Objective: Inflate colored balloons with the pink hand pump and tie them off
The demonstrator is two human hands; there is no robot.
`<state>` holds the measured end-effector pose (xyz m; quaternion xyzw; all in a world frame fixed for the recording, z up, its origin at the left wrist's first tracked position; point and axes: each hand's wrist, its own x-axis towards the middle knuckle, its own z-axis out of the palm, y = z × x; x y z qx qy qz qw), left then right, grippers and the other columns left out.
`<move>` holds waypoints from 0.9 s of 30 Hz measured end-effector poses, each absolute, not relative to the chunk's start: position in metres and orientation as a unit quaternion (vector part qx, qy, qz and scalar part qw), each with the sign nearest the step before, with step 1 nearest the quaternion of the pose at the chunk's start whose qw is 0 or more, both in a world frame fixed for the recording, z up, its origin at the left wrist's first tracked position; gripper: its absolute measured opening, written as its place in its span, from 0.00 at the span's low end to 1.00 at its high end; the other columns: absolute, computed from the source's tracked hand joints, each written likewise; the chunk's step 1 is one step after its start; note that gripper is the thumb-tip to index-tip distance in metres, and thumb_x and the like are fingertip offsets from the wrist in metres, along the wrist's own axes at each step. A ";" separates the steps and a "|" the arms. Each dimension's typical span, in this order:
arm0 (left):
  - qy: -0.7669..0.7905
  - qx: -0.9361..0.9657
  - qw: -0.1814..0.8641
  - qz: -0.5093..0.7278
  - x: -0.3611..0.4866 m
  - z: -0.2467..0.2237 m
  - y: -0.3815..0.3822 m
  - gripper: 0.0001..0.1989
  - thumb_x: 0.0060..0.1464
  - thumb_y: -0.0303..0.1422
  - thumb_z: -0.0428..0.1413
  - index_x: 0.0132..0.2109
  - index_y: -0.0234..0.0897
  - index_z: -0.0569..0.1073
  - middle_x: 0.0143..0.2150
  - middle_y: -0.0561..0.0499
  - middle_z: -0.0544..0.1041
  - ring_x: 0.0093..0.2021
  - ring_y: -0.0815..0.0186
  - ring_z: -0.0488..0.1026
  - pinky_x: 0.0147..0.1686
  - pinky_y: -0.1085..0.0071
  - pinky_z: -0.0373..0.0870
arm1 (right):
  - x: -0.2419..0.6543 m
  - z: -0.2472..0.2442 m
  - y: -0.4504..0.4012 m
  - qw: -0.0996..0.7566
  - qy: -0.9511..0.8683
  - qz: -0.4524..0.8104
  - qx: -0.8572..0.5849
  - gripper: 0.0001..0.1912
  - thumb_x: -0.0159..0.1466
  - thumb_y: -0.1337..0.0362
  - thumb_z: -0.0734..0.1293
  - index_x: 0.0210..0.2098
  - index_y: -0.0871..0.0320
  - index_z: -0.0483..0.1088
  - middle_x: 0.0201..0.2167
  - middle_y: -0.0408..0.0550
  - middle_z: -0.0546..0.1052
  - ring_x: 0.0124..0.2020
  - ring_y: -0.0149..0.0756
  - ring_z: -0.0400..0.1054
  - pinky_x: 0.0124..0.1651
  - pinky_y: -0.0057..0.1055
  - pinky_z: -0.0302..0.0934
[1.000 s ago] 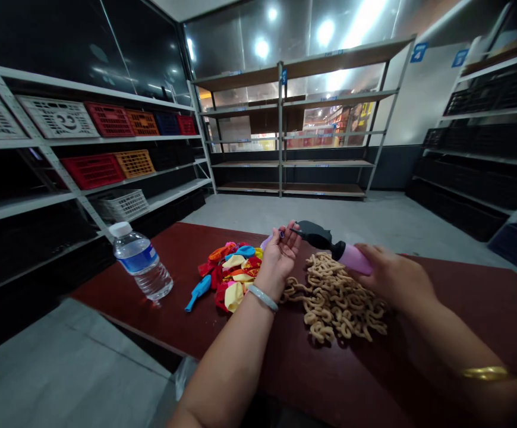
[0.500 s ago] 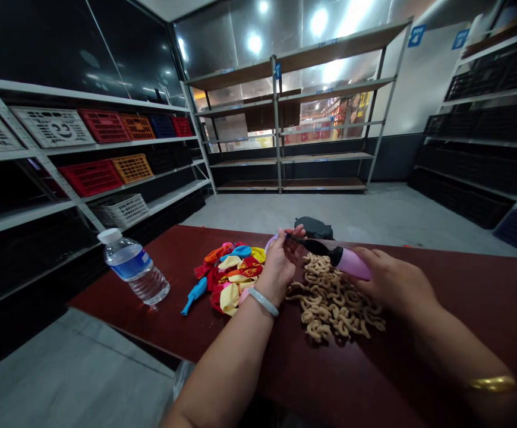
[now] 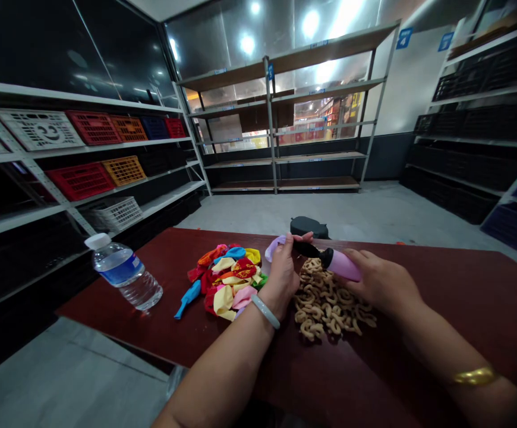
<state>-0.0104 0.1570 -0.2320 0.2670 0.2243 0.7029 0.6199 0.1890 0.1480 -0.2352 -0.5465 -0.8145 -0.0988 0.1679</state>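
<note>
My left hand (image 3: 284, 270) is closed on a lavender balloon (image 3: 274, 247), limp and uninflated, above the table. In my right hand (image 3: 381, 279) is a pink-handled tool (image 3: 346, 265) with a long black end (image 3: 308, 249). That black end points left and reaches the fingers of my left hand; whether its tip is inside the balloon's mouth is hidden. Below the tool lies a pile of tan curled snack pieces (image 3: 330, 309). Left of my left wrist is a heap of limp balloons (image 3: 225, 276) in red, yellow, blue, pink and cream.
A water bottle (image 3: 127, 273) with a white cap stands at the left of the dark red table (image 3: 454, 309). Beyond the far edge is a dark grey object (image 3: 308, 226). Shelves (image 3: 271, 160) line the walls, with coloured crates (image 3: 82, 180) at left.
The black end of the tool has come closer to my left fingers, and more of the lavender balloon shows. The whole view has shifted slightly, with things now a little further left.
</note>
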 end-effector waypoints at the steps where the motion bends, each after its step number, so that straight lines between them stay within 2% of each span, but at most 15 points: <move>1: 0.239 0.275 0.613 0.701 -0.007 -0.232 0.155 0.14 0.54 0.42 0.60 0.34 0.34 0.71 0.41 0.43 0.81 0.47 0.59 0.77 0.48 0.63 0.70 | 0.189 -0.235 0.148 0.172 -0.816 -0.091 -0.544 0.29 0.61 0.44 0.60 0.58 0.49 0.63 0.49 0.50 0.75 0.36 0.46 0.74 0.30 0.37 0.59; 7: 0.282 0.310 0.598 0.683 -0.001 -0.227 0.143 0.18 0.54 0.46 0.58 0.38 0.32 0.76 0.43 0.40 0.80 0.48 0.55 0.77 0.47 0.62 0.71 | 0.189 -0.233 0.145 0.209 -0.827 -0.056 -0.518 0.28 0.60 0.46 0.63 0.57 0.48 0.65 0.51 0.50 0.75 0.40 0.47 0.73 0.34 0.38 0.63; 9: 0.261 0.301 0.614 0.682 -0.003 -0.224 0.143 0.16 0.55 0.42 0.58 0.43 0.34 0.76 0.45 0.41 0.80 0.49 0.56 0.76 0.48 0.62 0.71 | 0.189 -0.232 0.145 0.216 -0.828 -0.051 -0.515 0.29 0.59 0.46 0.64 0.57 0.48 0.65 0.51 0.51 0.75 0.40 0.47 0.73 0.35 0.39 0.63; 12: 0.207 0.262 0.635 0.696 -0.008 -0.220 0.147 0.13 0.54 0.32 0.59 0.48 0.38 0.74 0.47 0.45 0.80 0.50 0.60 0.75 0.51 0.62 0.69 | 0.189 -0.231 0.145 0.206 -0.829 -0.059 -0.516 0.28 0.59 0.47 0.63 0.57 0.48 0.65 0.52 0.51 0.75 0.39 0.47 0.73 0.34 0.39 0.63; 14: 0.170 0.233 0.656 0.698 -0.010 -0.218 0.149 0.11 0.53 0.27 0.59 0.45 0.37 0.74 0.48 0.45 0.79 0.51 0.61 0.75 0.54 0.62 0.68 | 0.189 -0.231 0.145 0.191 -0.831 -0.069 -0.517 0.28 0.61 0.46 0.62 0.57 0.48 0.65 0.51 0.50 0.75 0.39 0.47 0.73 0.33 0.39 0.62; 16: 0.146 0.210 0.680 0.687 -0.012 -0.217 0.150 0.04 0.55 0.29 0.58 0.39 0.36 0.73 0.47 0.44 0.79 0.51 0.60 0.75 0.54 0.60 0.68 | 0.188 -0.231 0.144 0.182 -0.832 -0.080 -0.518 0.29 0.61 0.45 0.61 0.58 0.49 0.64 0.50 0.50 0.75 0.38 0.47 0.73 0.32 0.38 0.62; 18: 0.132 0.202 0.691 0.681 -0.012 -0.217 0.149 0.09 0.58 0.36 0.56 0.32 0.35 0.71 0.47 0.43 0.79 0.51 0.57 0.75 0.51 0.58 0.70 | 0.185 -0.230 0.142 0.181 -0.831 -0.092 -0.517 0.29 0.62 0.44 0.60 0.58 0.49 0.63 0.48 0.50 0.76 0.37 0.46 0.73 0.31 0.37 0.61; 20: 0.130 0.190 0.683 0.693 -0.013 -0.216 0.148 0.18 0.57 0.42 0.57 0.25 0.36 0.65 0.42 0.44 0.79 0.46 0.58 0.77 0.48 0.57 0.72 | 0.180 -0.229 0.138 0.181 -0.834 -0.107 -0.511 0.28 0.62 0.45 0.60 0.58 0.48 0.63 0.46 0.50 0.76 0.37 0.45 0.73 0.31 0.37 0.60; 23: 0.156 0.136 0.660 0.722 -0.013 -0.215 0.148 0.27 0.53 0.45 0.61 0.19 0.36 0.56 0.27 0.50 0.74 0.32 0.66 0.76 0.43 0.62 0.74 | 0.171 -0.228 0.131 0.183 -0.841 -0.126 -0.493 0.28 0.63 0.47 0.60 0.59 0.50 0.62 0.45 0.51 0.76 0.37 0.46 0.73 0.32 0.38 0.61; 25: 0.168 0.115 0.650 0.732 -0.014 -0.214 0.148 0.28 0.52 0.45 0.61 0.19 0.37 0.54 0.20 0.55 0.66 0.24 0.71 0.70 0.35 0.68 0.73 | 0.164 -0.229 0.127 0.185 -0.846 -0.126 -0.484 0.27 0.63 0.47 0.60 0.59 0.51 0.63 0.45 0.52 0.76 0.38 0.47 0.73 0.34 0.39 0.62; 27: 0.158 0.125 0.644 0.738 -0.015 -0.211 0.147 0.28 0.53 0.46 0.60 0.19 0.37 0.53 0.16 0.58 0.58 0.17 0.75 0.61 0.24 0.73 0.67 | 0.160 -0.230 0.124 0.190 -0.852 -0.113 -0.475 0.28 0.64 0.47 0.60 0.60 0.51 0.62 0.47 0.53 0.76 0.40 0.47 0.73 0.37 0.40 0.64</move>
